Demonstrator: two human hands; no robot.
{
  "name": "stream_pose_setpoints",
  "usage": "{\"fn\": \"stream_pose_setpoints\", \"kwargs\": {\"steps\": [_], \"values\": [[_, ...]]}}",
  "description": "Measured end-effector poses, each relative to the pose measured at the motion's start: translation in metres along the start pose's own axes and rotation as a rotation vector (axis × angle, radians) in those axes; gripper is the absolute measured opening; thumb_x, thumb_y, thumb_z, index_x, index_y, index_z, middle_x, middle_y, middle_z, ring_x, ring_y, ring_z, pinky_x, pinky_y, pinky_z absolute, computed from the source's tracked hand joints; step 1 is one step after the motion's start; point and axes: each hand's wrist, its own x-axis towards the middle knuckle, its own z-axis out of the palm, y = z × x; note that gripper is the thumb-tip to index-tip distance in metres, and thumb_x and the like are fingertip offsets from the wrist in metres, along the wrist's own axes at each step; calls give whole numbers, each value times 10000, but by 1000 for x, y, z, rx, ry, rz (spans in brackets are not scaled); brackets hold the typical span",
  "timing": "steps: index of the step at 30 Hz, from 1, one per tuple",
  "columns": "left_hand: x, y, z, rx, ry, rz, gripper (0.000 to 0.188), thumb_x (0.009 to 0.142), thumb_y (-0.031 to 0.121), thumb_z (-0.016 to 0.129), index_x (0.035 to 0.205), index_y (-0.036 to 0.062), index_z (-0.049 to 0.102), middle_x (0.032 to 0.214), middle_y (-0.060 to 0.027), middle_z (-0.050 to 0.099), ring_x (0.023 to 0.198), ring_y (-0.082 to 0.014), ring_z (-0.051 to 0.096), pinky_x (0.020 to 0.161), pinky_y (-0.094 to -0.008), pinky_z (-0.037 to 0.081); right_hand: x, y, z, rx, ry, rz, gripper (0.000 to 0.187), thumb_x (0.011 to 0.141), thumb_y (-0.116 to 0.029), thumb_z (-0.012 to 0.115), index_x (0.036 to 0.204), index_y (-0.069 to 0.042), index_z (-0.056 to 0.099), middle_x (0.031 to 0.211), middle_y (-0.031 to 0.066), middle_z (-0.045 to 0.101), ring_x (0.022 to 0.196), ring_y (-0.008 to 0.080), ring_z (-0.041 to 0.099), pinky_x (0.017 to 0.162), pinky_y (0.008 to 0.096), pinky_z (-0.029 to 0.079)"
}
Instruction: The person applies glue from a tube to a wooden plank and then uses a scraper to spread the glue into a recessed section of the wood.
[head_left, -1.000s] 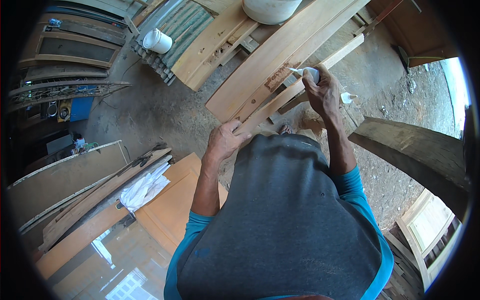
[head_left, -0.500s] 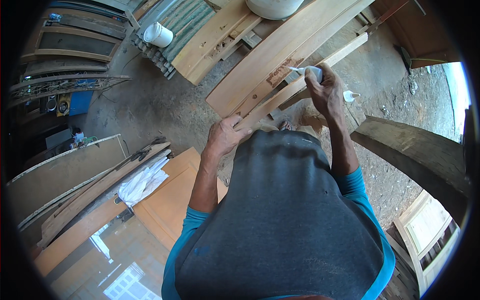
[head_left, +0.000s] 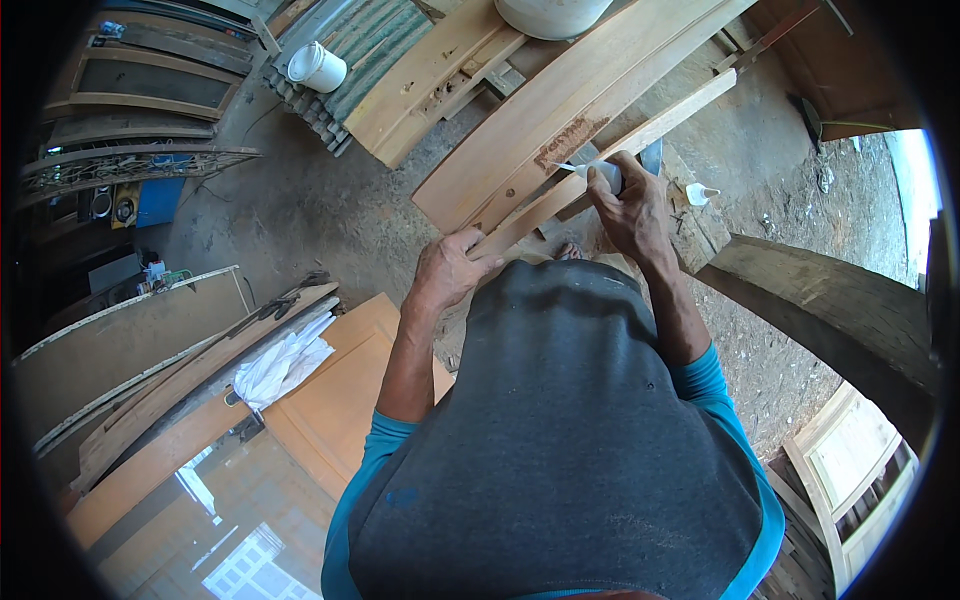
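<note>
My left hand (head_left: 448, 272) is closed around the near end of a narrow wooden strip (head_left: 690, 110), which slants up to the far right. In my right hand (head_left: 637, 212) is a white squeeze bottle (head_left: 606, 178), tipped so its thin nozzle points left over the strip. Whether the nozzle touches the wood I cannot tell. Just beyond the strip lies a wide wooden board (head_left: 500, 150) with a reddish-brown, sawdust-like patch (head_left: 570, 142) near its edge. Fingers of my right hand hide part of the bottle and the strip.
A small white nozzle-topped container (head_left: 700, 194) stands right of my right hand. A thick timber (head_left: 820, 290) juts in from the right. Beyond the board are another plank (head_left: 400, 125), a white bucket (head_left: 317, 68) and corrugated sheets (head_left: 385, 45). Wooden panels (head_left: 350, 350) lie lower left.
My right hand has moved left and nearer to me along the strip, carrying the squeeze bottle. My left hand keeps its hold on the strip's near end.
</note>
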Motion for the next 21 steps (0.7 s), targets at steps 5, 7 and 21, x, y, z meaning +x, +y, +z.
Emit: {"fn": "stream_pose_setpoints", "kwargs": {"steps": [5, 7, 21], "values": [[1, -2, 1, 7, -2, 0, 449, 865, 355, 863, 1158, 32, 758, 1048, -221, 768, 955, -352, 741, 866, -438, 557, -4, -6, -3, -12, -8, -3, 268, 966, -243, 728, 1011, 21, 723, 775, 209, 730, 717, 283, 762, 685, 410, 586], [0, 0, 0, 10, -4, -10, 450, 865, 359, 861, 1157, 32, 759, 1050, -220, 768, 957, -347, 741, 867, -435, 558, -4, -5, -1, -34, 2, -28, 261, 974, -239, 723, 1005, 20, 721, 757, 195, 730, 694, 267, 761, 671, 401, 586], [-1, -2, 1, 20, 9, -2, 474, 869, 383, 848, 1195, 49, 763, 1061, -223, 769, 993, -379, 738, 889, -446, 560, -4, -11, 1, -15, -18, -39, 254, 1003, -225, 710, 978, 27, 697, 702, 159, 728, 598, 212, 746, 597, 368, 586]]}}
